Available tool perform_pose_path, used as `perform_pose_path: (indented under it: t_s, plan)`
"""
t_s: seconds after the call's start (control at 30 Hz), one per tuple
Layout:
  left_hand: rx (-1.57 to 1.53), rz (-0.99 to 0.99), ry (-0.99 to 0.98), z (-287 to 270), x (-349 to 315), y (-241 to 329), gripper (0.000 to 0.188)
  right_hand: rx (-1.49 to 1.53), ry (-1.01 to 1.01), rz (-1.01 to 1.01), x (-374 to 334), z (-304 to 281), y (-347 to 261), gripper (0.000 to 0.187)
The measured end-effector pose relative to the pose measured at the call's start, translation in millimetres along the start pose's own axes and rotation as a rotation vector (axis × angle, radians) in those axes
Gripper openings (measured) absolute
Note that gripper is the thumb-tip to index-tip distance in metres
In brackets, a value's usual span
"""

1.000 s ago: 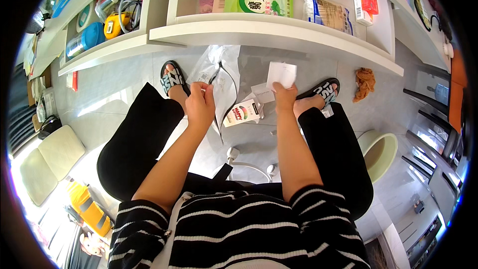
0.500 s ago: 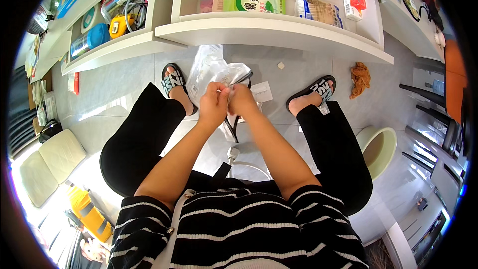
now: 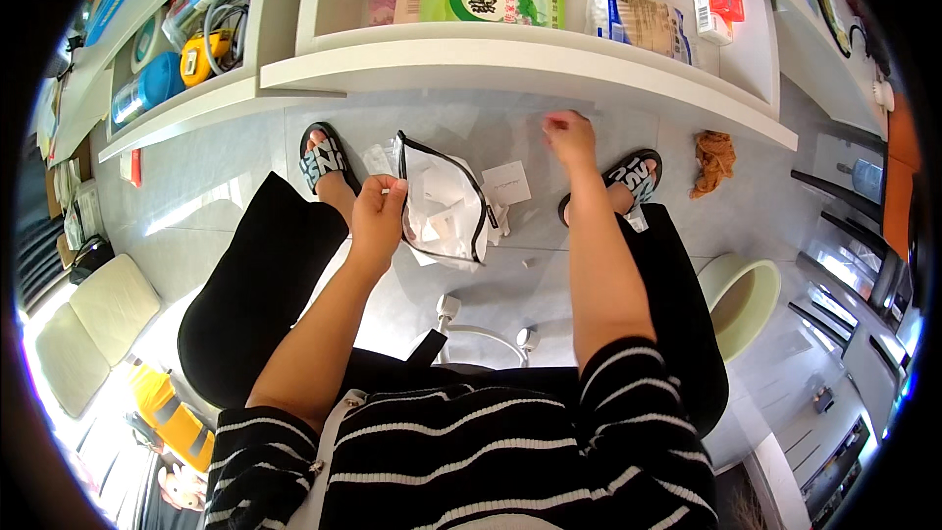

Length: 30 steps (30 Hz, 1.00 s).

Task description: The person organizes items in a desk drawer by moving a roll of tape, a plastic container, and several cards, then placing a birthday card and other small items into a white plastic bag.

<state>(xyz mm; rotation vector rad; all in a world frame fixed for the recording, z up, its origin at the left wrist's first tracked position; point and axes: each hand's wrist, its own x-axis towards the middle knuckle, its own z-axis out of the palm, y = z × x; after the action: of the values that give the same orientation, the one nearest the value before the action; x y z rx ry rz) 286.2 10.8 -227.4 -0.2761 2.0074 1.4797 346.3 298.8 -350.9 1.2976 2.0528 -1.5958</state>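
Note:
A clear plastic pouch with a black zip edge (image 3: 442, 191) gapes wide between my feet, with white papers or packets inside. My left hand (image 3: 376, 216) pinches its left rim between thumb and fingers. Away from the pouch, my right hand (image 3: 569, 140) reaches forward over the grey floor near the drawer front. Its fingers are drawn together, and whatever they hold, if anything, is hidden. Just right of the pouch a white card (image 3: 506, 182) lies on the floor.
An open drawer (image 3: 520, 57) with packets and boxes juts out ahead; a smaller one (image 3: 177, 118) at left holds a yellow tape measure (image 3: 201, 57). Brown cloth (image 3: 713, 162) lies beyond my right foot, a pale green bin (image 3: 760, 304) beside my right leg. A stool's wheeled base (image 3: 481, 331) shows below.
Both hands were together on the bunched pouch. The pouch now stands spread open in my left hand, while my right hand has let go and moved forward and right, over where a small pale scrap lay.

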Motion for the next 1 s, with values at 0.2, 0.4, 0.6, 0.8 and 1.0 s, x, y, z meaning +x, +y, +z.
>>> perform_pose_path:
  t_s: [0.2,0.4,0.6,0.8,1.0]
  plan:
    - [0.310,0.194,0.078,-1.2,6.2,-3.1,0.018,-0.517,0.323,-0.195,56.8,26.9,69.6,0.013]
    - [0.404,0.205,0.121,2.8,9.0,-19.6,0.017,-0.704,-0.109,-0.792,2.0,69.1,72.4,0.006]
    - [0.475,0.230,0.124,-0.8,5.9,-15.5,0.016,-0.939,-0.037,-0.680,-36.5,85.3,81.5,0.021]
    - [0.458,0.255,0.123,-10.9,4.6,-27.8,0.016,-0.898,0.037,-0.314,-29.7,82.0,78.3,0.055]
    - [0.433,0.250,0.133,-13.0,4.2,-28.1,0.017,-0.767,0.142,-0.126,-54.3,87.2,87.5,0.061]
